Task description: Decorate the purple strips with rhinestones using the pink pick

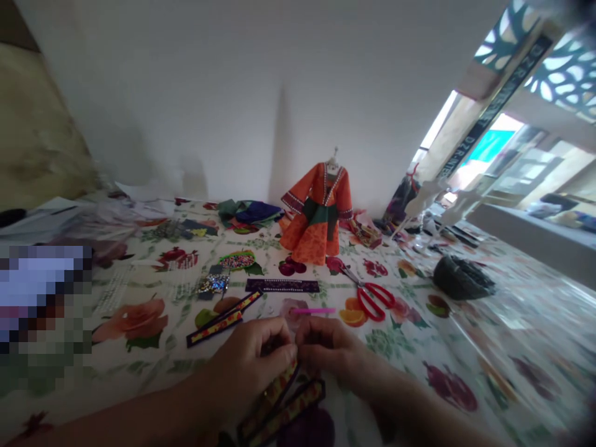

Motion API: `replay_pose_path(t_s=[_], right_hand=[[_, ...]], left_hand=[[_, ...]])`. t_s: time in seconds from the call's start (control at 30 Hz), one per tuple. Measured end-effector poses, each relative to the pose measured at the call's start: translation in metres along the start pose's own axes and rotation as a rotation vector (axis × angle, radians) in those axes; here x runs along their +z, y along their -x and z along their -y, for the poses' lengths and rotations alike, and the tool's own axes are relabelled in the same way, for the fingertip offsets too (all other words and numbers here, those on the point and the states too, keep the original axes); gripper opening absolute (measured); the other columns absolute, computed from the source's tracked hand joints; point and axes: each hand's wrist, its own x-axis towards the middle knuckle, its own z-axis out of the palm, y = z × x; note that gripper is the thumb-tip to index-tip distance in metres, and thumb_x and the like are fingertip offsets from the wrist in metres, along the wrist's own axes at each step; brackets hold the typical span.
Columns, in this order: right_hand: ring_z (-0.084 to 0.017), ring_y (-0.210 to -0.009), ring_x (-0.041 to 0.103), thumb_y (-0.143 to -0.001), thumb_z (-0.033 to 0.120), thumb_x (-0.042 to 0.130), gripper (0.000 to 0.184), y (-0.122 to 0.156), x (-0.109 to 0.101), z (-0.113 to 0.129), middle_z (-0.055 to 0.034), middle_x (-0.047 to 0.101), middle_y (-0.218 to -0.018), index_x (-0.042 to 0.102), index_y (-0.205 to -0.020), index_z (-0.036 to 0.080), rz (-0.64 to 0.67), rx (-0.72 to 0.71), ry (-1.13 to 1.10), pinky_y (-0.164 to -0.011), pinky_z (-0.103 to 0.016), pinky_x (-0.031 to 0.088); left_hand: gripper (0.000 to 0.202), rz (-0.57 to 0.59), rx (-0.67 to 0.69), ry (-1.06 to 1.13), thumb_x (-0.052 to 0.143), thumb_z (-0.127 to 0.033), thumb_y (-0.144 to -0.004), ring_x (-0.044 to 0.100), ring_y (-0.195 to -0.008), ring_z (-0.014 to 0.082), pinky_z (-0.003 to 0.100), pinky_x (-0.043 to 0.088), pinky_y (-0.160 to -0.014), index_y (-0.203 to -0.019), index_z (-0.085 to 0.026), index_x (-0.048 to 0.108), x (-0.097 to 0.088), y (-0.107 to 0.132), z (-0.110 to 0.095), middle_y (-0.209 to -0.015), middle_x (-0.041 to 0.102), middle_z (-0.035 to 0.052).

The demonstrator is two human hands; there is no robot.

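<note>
My left hand [267, 347] and my right hand [333, 351] meet at the fingertips, low in the middle of the view, both closed in a pinch. From under the left fingers runs a dark fabric strip [274, 394] with yellow and red floral trim. What the right fingers pinch is hidden. Below lies a second strip of the same trim [298, 410]. Two more trimmed strips [223, 320] rest to the left. Just beyond the hands are a pink stick-like piece [313, 310] and a dark strip with a beaded line [282, 285].
Red-handled scissors [375, 301] lie to the right. Behind them, a small orange dress [316, 211] hangs on a stand. A bead packet [237, 259], sequin packet [214, 284] and folded cloth [251, 212] sit left. A dark bowl-shaped item [463, 277] stands right on the floral tablecloth [400, 338].
</note>
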Motion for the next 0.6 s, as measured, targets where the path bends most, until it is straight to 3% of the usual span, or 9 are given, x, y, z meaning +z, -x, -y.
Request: replay_pose_path(t_s=[0.3,0.47,0.6], right_hand=[[-0.009,-0.056,0.050,-0.075,0.035,0.082,0.024,-0.007,-0.004,-0.012,0.0044,0.057,-0.064,0.066,-0.080,0.018,-0.063,-0.045,0.012,-0.056,-0.023,0.038],[-0.010,-0.057,0.049,-0.077,0.036,0.081,0.023,-0.004,-0.002,-0.007,0.0043,0.057,-0.065,0.067,-0.081,0.018,-0.116,-0.048,0.027,-0.057,-0.023,0.040],[-0.011,-0.061,0.051,-0.076,0.034,0.082,0.022,0.001,-0.003,0.002,0.0032,0.060,-0.070,0.068,-0.083,0.019,-0.160,-0.060,0.009,-0.060,-0.025,0.042]], left_hand=[[0.021,-0.047,0.071,-0.053,0.055,-0.039,-0.084,0.041,-0.066,0.0156,0.030,0.029,-0.061,-0.073,-0.022,0.051,0.000,-0.005,0.007,-0.065,0.045,-0.0050],[0.030,-0.049,0.047,-0.056,0.051,-0.046,-0.089,0.039,-0.063,0.0150,0.031,0.028,-0.060,-0.070,-0.022,0.047,-0.002,-0.001,0.001,-0.065,0.041,-0.0051],[0.020,0.005,0.035,-0.018,0.057,-0.041,-0.090,0.049,-0.066,0.0152,0.029,0.036,-0.061,-0.087,-0.021,0.057,-0.002,0.005,-0.004,-0.073,0.054,-0.0039]])
